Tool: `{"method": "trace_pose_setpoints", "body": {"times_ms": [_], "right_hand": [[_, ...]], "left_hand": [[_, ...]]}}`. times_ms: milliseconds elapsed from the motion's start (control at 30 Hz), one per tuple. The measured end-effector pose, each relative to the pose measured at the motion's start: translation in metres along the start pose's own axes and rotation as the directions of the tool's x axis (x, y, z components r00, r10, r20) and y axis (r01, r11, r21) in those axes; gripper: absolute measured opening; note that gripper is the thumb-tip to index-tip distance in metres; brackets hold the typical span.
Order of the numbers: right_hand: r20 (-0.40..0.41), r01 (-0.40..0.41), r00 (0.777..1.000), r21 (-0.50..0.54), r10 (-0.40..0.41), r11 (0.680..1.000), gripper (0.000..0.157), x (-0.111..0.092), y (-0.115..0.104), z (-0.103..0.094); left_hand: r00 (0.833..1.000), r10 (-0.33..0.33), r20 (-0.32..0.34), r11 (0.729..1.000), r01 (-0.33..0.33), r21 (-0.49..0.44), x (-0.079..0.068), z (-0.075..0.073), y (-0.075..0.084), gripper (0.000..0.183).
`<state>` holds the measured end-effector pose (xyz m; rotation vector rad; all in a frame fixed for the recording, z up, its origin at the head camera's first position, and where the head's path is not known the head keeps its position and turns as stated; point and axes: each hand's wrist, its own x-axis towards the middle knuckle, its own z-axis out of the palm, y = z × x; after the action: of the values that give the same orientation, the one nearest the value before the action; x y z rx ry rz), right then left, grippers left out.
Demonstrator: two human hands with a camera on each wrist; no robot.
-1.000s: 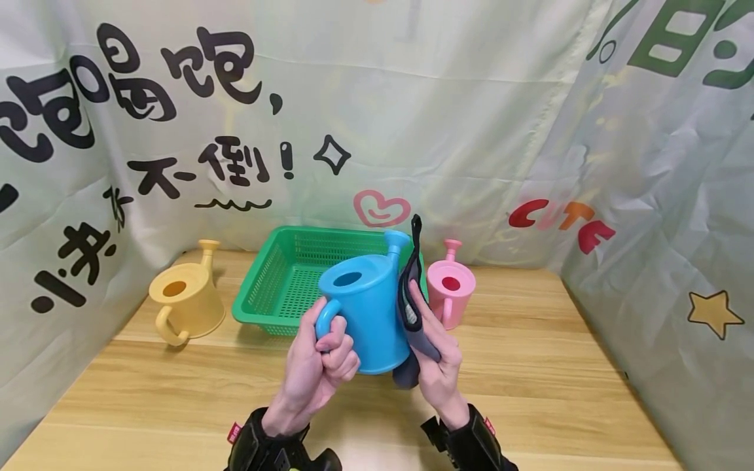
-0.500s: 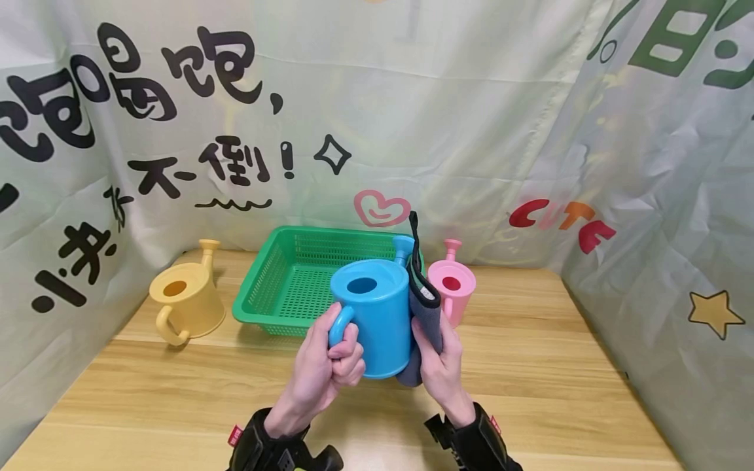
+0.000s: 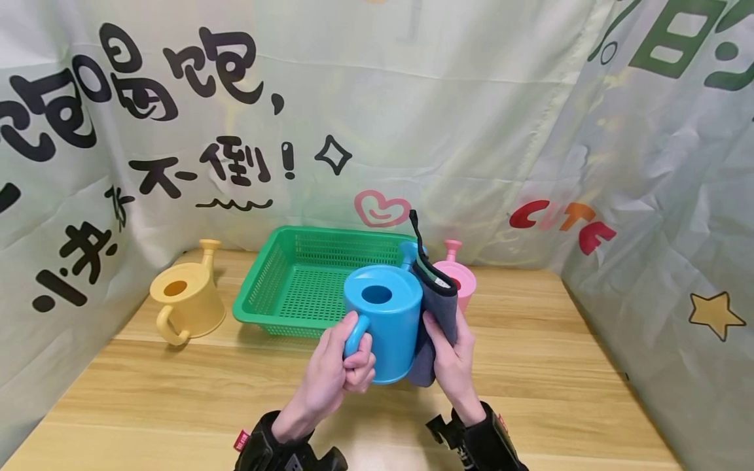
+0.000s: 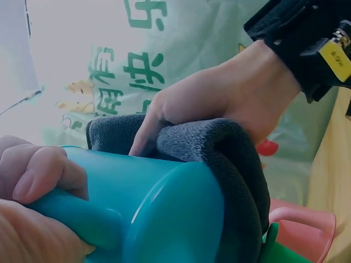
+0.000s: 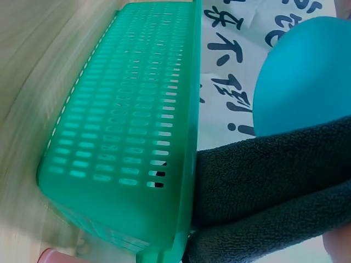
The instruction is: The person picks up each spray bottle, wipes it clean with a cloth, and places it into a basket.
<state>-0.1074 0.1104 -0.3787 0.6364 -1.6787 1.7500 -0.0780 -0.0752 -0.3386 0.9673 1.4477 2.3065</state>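
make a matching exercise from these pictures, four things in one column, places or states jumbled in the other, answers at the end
1. blue watering can
2. dark grey cloth
3. yellow watering can
4. green plastic basket

A. standing farthest left on the table in the head view
B. held by the right hand
C. walls pierced with rows of slots
D. held by the left hand

Pairs: 1-D, 2-B, 3-A, 4-C

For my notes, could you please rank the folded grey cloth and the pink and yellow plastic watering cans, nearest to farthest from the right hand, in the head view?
1. Grey cloth: in the right hand.
2. Pink can: just behind.
3. Yellow can: far left.
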Motion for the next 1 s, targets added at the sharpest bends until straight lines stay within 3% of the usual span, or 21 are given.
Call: {"method": "trace_pose_setpoints", "body": {"times_ms": [533, 633, 800, 1000], "right_hand": [[-0.026, 0.004, 1.0, 0.009, -0.004, 1.0, 0.044, 0.002, -0.009, -0.002], [-0.044, -0.01, 0.999, -0.027, 0.009, 1.0, 0.043, 0.001, -0.012, -0.001], [-0.058, 0.027, 0.998, -0.124, -0.034, 0.992, 0.042, -0.005, -0.012, 0.005], [-0.021, 0.111, 0.993, -0.154, -0.116, 0.982, 0.048, -0.013, -0.01, 0.013]], "left_hand": [[1.0, 0.017, -0.006, 0.998, -0.017, 0.054, 0.001, 0.005, -0.006, 0.054], [1.0, 0.026, -0.015, 0.998, -0.025, 0.066, 0.0, 0.006, -0.006, 0.054], [0.997, 0.053, -0.059, 0.996, -0.048, 0.08, 0.0, 0.008, -0.008, 0.054], [0.992, 0.077, -0.102, 0.994, -0.069, 0.079, 0.0, 0.007, -0.009, 0.053]]}}
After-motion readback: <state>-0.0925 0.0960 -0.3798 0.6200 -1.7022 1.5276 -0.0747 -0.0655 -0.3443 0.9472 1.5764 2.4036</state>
